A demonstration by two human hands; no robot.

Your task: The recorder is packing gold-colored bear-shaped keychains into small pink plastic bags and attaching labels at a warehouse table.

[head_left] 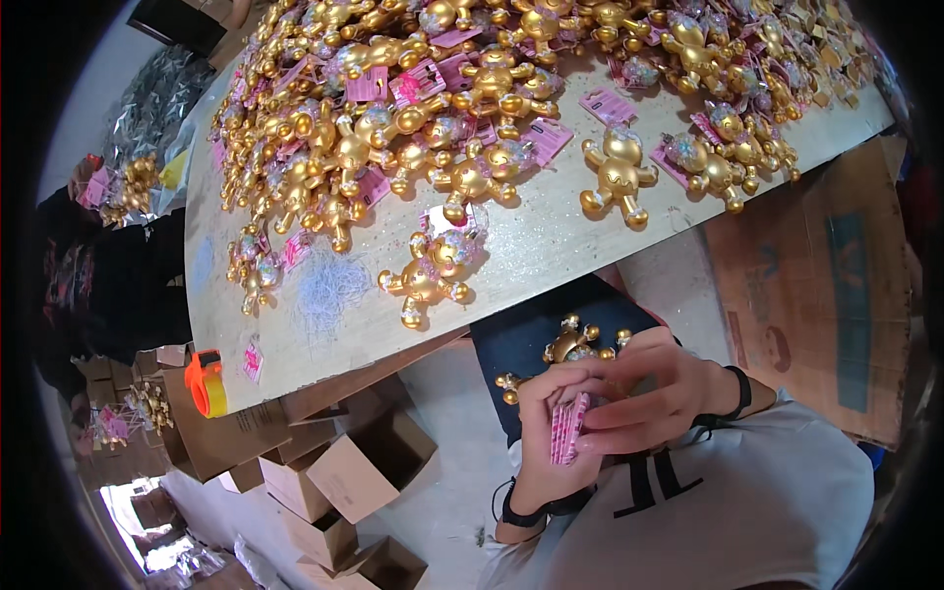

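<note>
In front of my chest, my left hand [553,418] is closed around a small stack of pink patterned cards [567,433], held upright with their edges toward me. My right hand [654,393] is beside it, its fingers stretched out and apart, the fingertips reaching the edge of the stack. I see nothing held in the right hand, though its fingers are slightly blurred. Just beyond my hands, a gold bear-shaped figurine [572,344] lies on my dark-clothed lap [501,339]. More gold rounded parts show there, partly hidden by my hands.
A pale table [551,251] carries a big heap of gold figurines [354,143] with pink tags. A tangle of thin bluish strands [329,290] lies near an orange-yellow tape dispenser [206,383]. Open cardboard boxes [359,472] stand lower left; a large carton [816,295] stands right. Another person [108,265] is at left.
</note>
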